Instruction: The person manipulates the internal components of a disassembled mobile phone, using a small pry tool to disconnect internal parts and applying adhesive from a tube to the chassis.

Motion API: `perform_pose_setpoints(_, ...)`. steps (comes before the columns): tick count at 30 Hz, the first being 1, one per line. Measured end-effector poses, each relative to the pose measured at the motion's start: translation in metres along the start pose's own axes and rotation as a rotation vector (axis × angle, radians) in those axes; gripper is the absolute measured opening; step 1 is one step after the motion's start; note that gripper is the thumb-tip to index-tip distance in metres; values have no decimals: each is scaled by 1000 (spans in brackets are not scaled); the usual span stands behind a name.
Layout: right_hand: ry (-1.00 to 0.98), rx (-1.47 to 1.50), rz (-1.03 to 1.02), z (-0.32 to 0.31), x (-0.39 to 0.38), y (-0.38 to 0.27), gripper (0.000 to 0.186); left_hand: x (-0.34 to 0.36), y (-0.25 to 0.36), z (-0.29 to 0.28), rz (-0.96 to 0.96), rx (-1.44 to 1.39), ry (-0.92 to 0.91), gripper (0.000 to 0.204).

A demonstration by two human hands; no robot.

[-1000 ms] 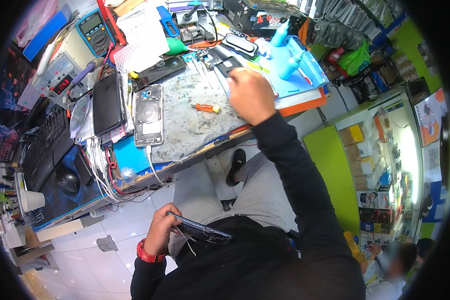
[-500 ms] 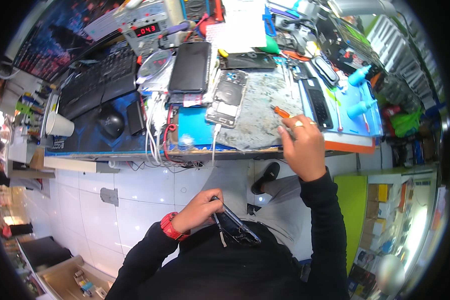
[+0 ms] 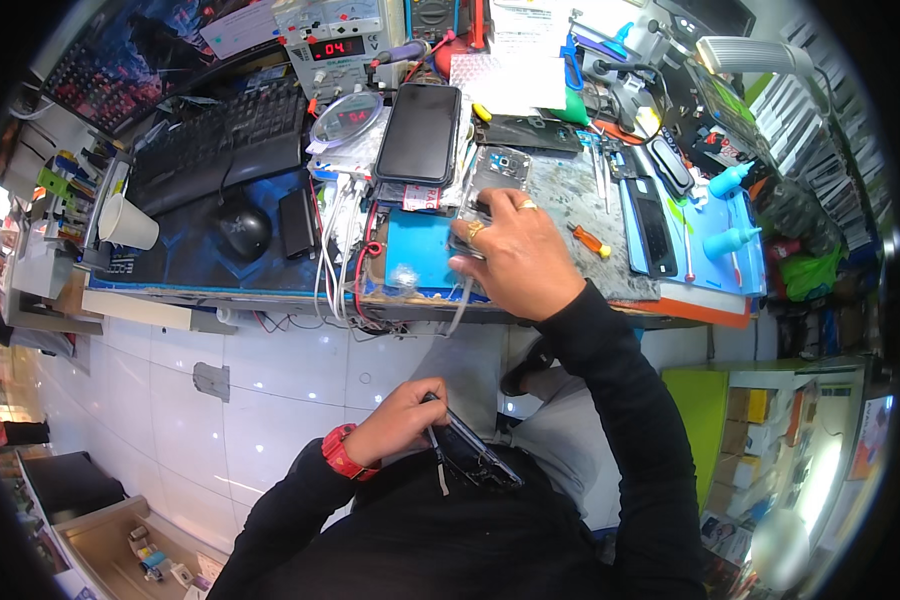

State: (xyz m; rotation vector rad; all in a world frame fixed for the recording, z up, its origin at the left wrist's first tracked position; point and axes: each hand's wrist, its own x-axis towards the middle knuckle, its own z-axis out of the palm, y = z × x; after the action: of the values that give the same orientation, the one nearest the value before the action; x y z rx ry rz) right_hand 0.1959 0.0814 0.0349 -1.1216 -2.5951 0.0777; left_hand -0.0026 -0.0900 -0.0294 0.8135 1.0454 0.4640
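My left hand (image 3: 402, 420), a red watch strap at its wrist, is closed around the upper end of a dark, opened phone (image 3: 478, 462) held tilted before my body. A thin strip hangs from that phone's side. On the bench, my right hand (image 3: 526, 255) closes over the lower end of another opened phone (image 3: 500, 172), its inner parts bare. Its fingers hide much of this phone. A white cable (image 3: 459, 312) runs down over the bench edge from beneath the thumb. Right of the hand lies an orange-handled screwdriver (image 3: 591, 241) on the grey mat (image 3: 562, 190).
A black phone (image 3: 419, 135) lies left of the opened one. Further left are a mouse (image 3: 243, 232), a keyboard (image 3: 225, 135) and a paper cup (image 3: 130, 222). A power supply (image 3: 335, 50) stands behind. A black phone frame (image 3: 649, 225) and light-blue bottles (image 3: 730, 242) are at the right.
My right hand has moved left from beside the screwdriver onto the opened phone on the bench. My left hand keeps its hold. The bench sits further right in the picture.
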Motion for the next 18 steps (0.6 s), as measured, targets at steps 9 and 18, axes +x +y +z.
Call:
perform_pose_setpoints(9, 182, -32, 48, 7, -18, 6, 28, 4, -3, -2, 32, -32, -26, 9)
perform_pose_setpoints(18, 178, 38, 91, 17, 2, -11, 24, 5, 7, 3, 25, 8, -8, 14)
